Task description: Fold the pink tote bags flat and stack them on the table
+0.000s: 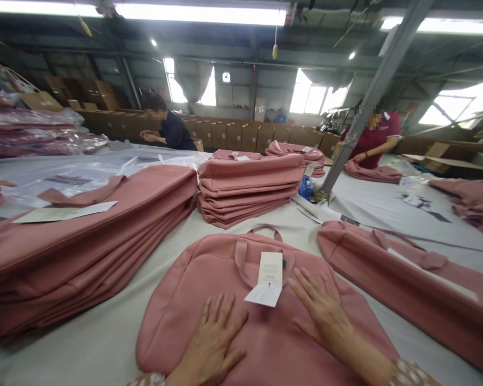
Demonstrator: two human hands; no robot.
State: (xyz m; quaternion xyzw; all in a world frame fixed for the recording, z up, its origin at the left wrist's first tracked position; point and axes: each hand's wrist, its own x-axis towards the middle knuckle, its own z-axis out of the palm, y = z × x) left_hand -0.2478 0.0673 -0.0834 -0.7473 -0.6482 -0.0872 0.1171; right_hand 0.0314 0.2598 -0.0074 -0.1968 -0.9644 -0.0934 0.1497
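Note:
A pink handbag point(177, 300) lies flat in front of me, its handle point(241, 262) folded down on the front panel. My left hand point(215, 340) rests spread on the lower middle of the bag. On the bag's right side, my right hand point(320, 311) lies with fingers outstretched, its fingertips close to the tag. A folded white paper tag point(270, 271) hangs by the handle between and above both hands. Neither hand grips anything.
Stacked pink bags stand at left point(153, 214) and behind point(249, 182); another bag point(386, 268) lies at right. A metal post point(370, 102) rises from the table point(116, 327). Two co-workers point(177, 131) point(386, 134) stand across it. Plastic-wrapped bags point(36, 128) are piled far left.

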